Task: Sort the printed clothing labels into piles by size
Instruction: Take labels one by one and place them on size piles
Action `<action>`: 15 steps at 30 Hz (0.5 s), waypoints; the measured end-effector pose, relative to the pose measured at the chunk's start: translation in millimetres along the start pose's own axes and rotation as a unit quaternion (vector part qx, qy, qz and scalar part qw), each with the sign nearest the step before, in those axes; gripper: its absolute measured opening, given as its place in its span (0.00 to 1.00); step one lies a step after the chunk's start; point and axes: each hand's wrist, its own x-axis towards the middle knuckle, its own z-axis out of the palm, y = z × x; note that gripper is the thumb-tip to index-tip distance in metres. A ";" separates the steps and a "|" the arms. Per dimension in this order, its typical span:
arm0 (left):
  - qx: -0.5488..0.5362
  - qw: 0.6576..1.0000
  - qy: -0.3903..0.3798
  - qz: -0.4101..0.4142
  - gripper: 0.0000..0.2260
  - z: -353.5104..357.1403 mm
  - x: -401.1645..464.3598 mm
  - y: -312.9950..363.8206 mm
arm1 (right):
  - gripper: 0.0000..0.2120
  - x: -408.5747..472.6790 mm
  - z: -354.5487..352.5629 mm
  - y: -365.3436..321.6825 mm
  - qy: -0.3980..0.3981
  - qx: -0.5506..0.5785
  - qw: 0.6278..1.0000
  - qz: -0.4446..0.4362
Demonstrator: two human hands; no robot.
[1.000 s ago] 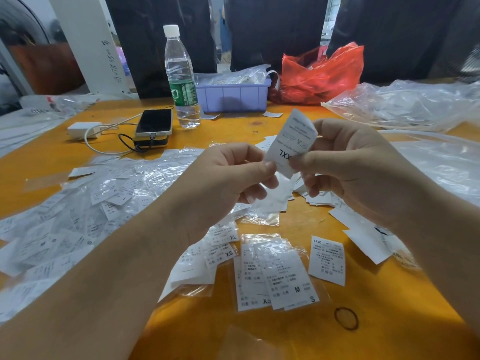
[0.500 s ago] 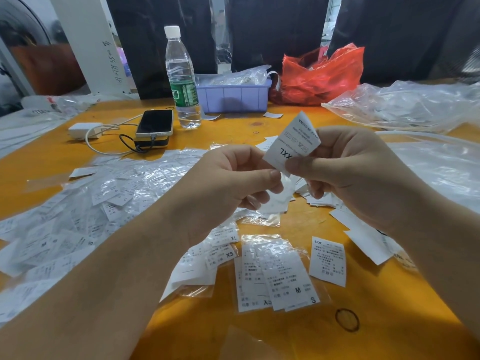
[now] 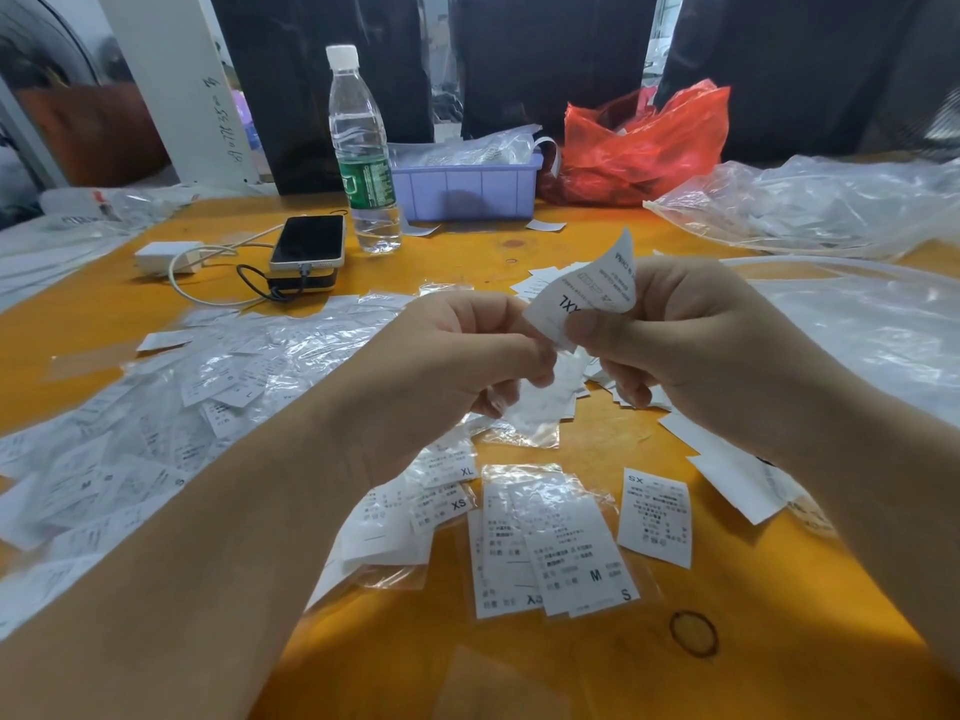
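While two hands (image 3: 571,356) pinch one XXL label (image 3: 584,293), one bottle (image 3: 363,158) stands

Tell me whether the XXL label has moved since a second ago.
Yes. The XXL label has dropped lower, farther from the purple bin, and curled in both hands.

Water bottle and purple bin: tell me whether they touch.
Cannot tell. In the head view the water bottle overlaps the purple bin; it may simply stand in front.

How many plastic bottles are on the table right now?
1: a clear water bottle with a green label, standing upright at the far side beside the lilac tray and behind the phone. Others could be hidden behind the bags.
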 end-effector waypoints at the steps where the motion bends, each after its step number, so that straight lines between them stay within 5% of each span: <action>1: 0.001 1.000 0.000 -0.001 0.11 -0.4 0.2 -0.4 | 0.05 0.1 0.4 0.3 0.000 -0.002 1.000 0.000; 15: 0.024 1.000 -0.007 -0.014 0.12 -2.5 0.5 0.7 | 0.09 -1.1 5.6 -1.6 -0.001 -0.091 0.994 -0.059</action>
